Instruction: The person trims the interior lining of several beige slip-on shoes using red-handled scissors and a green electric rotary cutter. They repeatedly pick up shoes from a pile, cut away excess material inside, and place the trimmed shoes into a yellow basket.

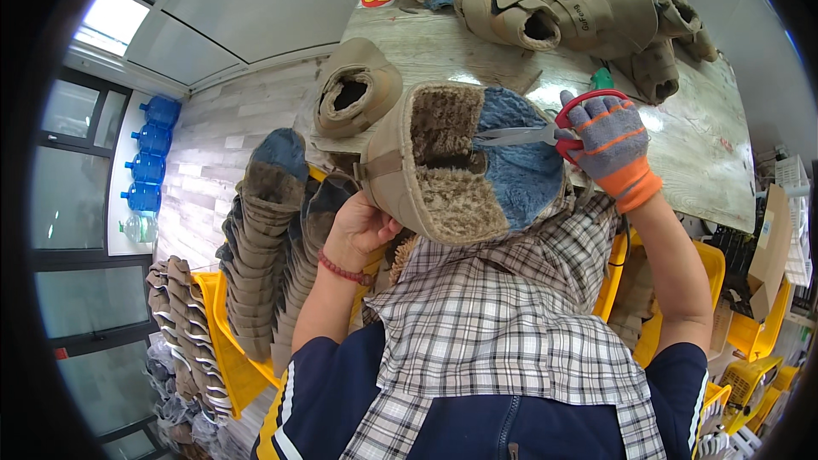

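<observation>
My left hand (360, 220), bare with a beaded bracelet at the wrist, is closed on the lower left side of a khaki boot upper (388, 179). Its open side faces up and shows brown fleece (456, 200) beside blue fleece (524, 175). My right hand (609, 136), in a grey and orange knitted glove, grips red-handled scissors (515, 135). The scissor blades point left and lie over the blue fleece, slightly apart near the tips. Whether they touch a thread there is too small to tell.
A single khaki upper (358, 89) sits on the worn table (707, 128), and several more (596, 13) are heaped at its far side. Yellow crates (223, 324) with nested stacks of uppers (260, 255) stand at my left. Blue water bottles (152, 138) line the wall. A green-topped object (601, 78) stands behind the glove.
</observation>
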